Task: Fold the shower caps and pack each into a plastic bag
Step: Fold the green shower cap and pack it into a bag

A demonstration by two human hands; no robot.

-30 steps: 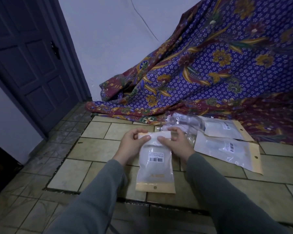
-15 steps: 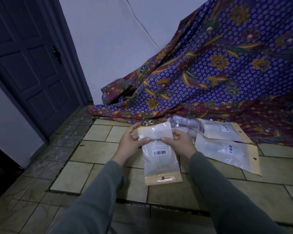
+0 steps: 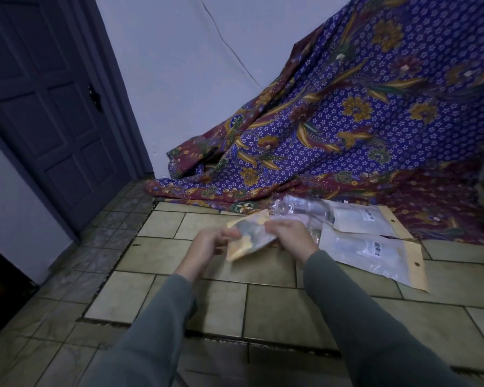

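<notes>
Both hands are raised over the tiled floor (image 3: 213, 300), the left hand (image 3: 210, 244) left of the right hand (image 3: 292, 238), with a packed bag (image 3: 249, 236) between them, touching both. Just right of the right hand, two more bags lie on the floor, one bag (image 3: 375, 254) nearer, the other bag (image 3: 361, 219) farther. Behind them a draped cloth (image 3: 347, 129) spreads from the far wall onto the floor. A door (image 3: 45, 113) stands at far left.
</notes>
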